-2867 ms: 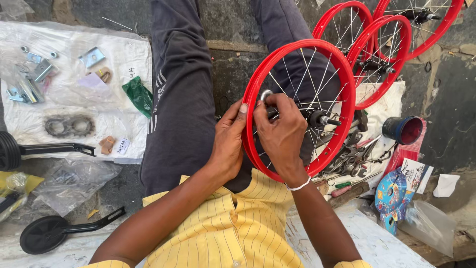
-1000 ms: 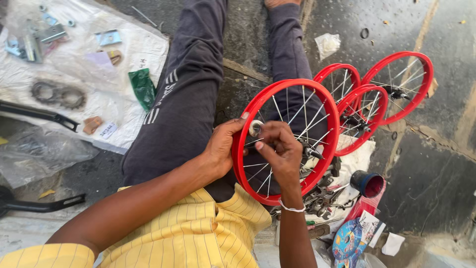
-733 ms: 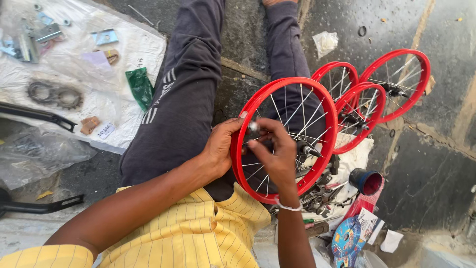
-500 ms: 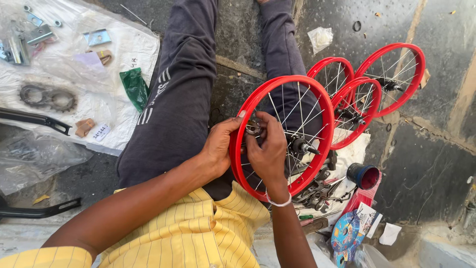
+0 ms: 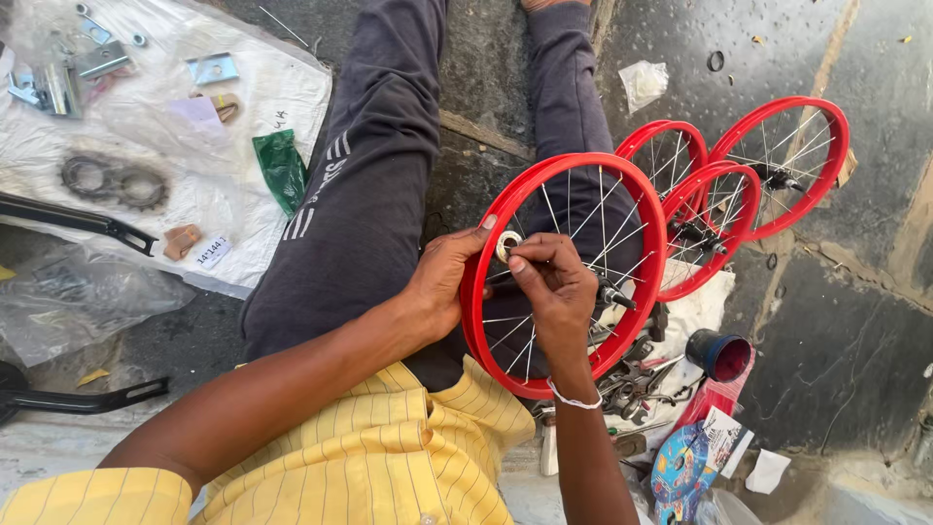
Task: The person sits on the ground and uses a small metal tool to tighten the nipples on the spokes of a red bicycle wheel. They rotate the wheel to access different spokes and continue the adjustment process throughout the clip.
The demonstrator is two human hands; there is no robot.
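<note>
Red spoked wheel (image 5: 632, 194): upright across the person's lap, centre. Left hand (image 5: 442, 282): grip closed around the near-left rim. Right hand (image 5: 554, 287): grip pinching a small silver ring (image 5: 507, 244) by the rim. Three red wheels (image 5: 777, 165): far right, on the floor. White sheet (image 5: 146, 146) with metal parts: far left.

4 red spoked wheels are counted: 1 large wheel (image 5: 622, 194) held upright between 2 hands, the left hand (image 5: 442, 282) and the right hand (image 5: 554, 287), and 3 more wheels (image 5: 777, 165) stood on the stone floor beyond it. On the white plastic sheet (image 5: 253, 224), 2 toothed sprockets (image 5: 115, 182), 1 green packet (image 5: 282, 167) and 1 small grey metal plate (image 5: 213, 68) are seen. 1 dark blue cup (image 5: 721, 354) is counted among the tools at the lower right, and 1 white wristband (image 5: 571, 399) is worn.
</note>
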